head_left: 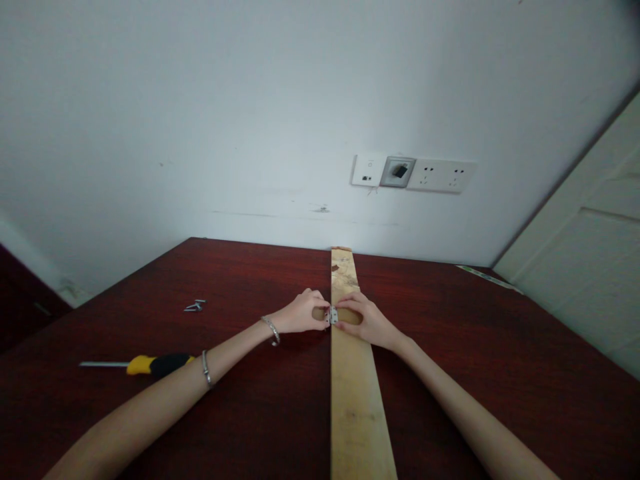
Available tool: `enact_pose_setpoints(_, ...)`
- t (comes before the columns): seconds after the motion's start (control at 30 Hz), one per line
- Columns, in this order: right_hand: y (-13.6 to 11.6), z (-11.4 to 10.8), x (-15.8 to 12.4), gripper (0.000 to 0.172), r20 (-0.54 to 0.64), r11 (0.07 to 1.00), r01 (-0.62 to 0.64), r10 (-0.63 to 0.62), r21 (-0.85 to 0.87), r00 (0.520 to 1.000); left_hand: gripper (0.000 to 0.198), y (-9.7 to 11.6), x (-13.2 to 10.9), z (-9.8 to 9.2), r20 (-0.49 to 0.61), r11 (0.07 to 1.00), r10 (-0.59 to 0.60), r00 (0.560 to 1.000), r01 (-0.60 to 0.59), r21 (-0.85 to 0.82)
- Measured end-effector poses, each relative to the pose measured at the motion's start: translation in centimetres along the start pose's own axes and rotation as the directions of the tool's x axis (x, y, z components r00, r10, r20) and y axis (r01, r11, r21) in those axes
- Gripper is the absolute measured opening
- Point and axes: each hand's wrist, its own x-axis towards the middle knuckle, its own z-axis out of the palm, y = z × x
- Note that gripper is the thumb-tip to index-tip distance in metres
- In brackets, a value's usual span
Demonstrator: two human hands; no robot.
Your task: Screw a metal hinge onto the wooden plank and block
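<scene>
A small metal hinge (333, 315) sits at the left edge of a long wooden board (355, 400), one leaf over the board's top and the other off its side. My left hand (304, 312) pinches the hinge's left leaf between thumb and fingers. From the other side, my right hand (367, 322) grips the right leaf with thumb and fingertips, above the board. Two silver bangles are on my left forearm. Left of that arm lies a screwdriver (143, 364) with a yellow and black handle, its end partly hidden by the forearm.
Several screws (195, 306) lie in a small heap on the dark red table (260, 270). The board's far end reaches the white wall (240, 120) behind. Wall sockets (440, 176) hold a black plug. A flat strip (489, 278) lies at the back right, near a white door (590, 233).
</scene>
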Motion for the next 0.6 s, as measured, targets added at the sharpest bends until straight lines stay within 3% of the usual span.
enact_pose_setpoints(0.6,0.13,-0.03,-0.03,0.030,0.002,1.000,0.009,-0.009,-0.008,1.000,0.020,-0.12,-0.01,0.11,0.012,1.000,0.000,1.000,0.000,-0.029)
